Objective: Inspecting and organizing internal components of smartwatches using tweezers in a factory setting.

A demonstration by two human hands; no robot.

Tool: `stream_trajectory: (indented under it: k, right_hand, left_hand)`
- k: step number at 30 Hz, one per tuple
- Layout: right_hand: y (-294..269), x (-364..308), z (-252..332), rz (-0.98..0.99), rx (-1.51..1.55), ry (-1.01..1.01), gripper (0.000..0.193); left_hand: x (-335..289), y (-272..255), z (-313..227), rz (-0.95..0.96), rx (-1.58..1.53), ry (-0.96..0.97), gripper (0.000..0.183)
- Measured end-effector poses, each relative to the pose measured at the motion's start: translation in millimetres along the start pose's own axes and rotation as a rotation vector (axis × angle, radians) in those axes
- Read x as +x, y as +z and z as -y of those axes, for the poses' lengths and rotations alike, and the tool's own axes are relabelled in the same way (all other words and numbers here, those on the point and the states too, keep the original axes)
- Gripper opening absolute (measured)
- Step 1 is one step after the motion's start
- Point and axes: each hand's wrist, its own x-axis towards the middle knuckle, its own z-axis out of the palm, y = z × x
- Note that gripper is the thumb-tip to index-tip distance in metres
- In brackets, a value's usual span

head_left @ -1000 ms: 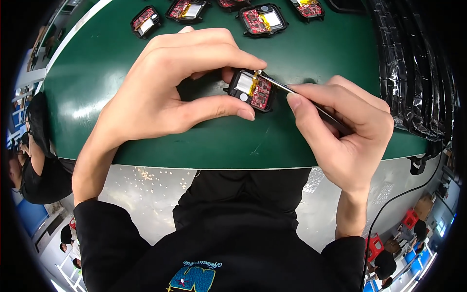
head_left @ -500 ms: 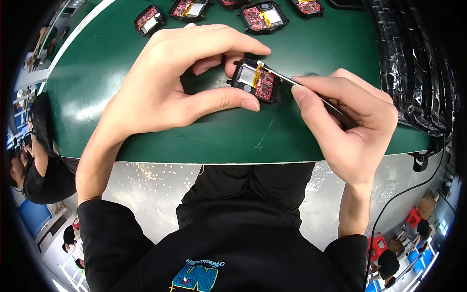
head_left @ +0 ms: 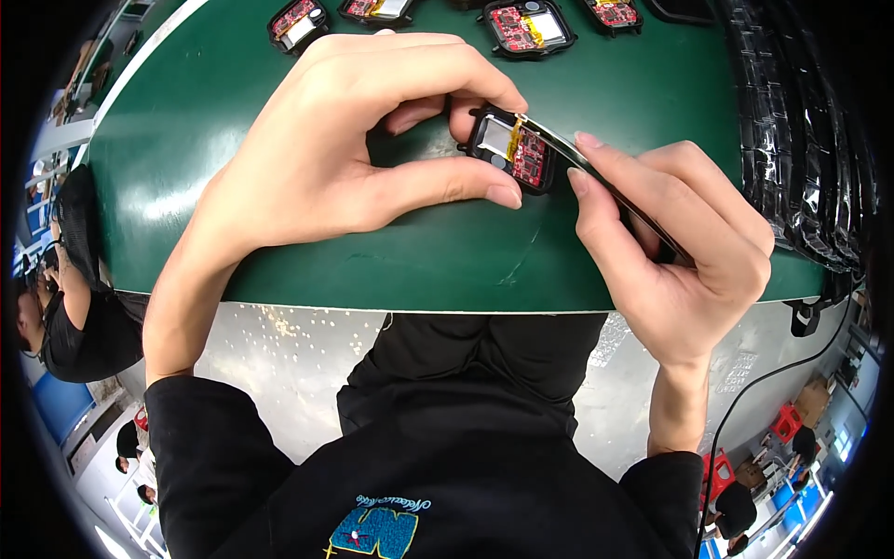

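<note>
The forefinger of my left hand [head_left: 321, 154] has curled down to the upper edge of the open black case [head_left: 513, 149], gripped thumb-to-finger over the green table [head_left: 186, 130]. My right hand [head_left: 684, 219] grasps tweezers [head_left: 557, 143], tips at that edge; similar cases [head_left: 528, 28] lie beyond.

red circuit board [head_left: 532, 162], yellow tape [head_left: 514, 139], green table [head_left: 391, 275]

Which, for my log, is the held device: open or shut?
Open: the device in the left hand shows its red circuit board and silvery block uncovered.
</note>
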Motion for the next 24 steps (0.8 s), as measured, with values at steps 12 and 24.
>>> stream_trajectory:
  k: [12,24]
  right_hand:
    - [-11,5,0,0.118,0.222,0.205,0.019]
    - [-10,5,-1,0.151,0.200,0.209,0.015]
  left_hand:
    - [3,-15,6,0.123,-0.058,-0.004,0.059]
    - [4,-15,8,0.149,-0.015,0.044,0.060]
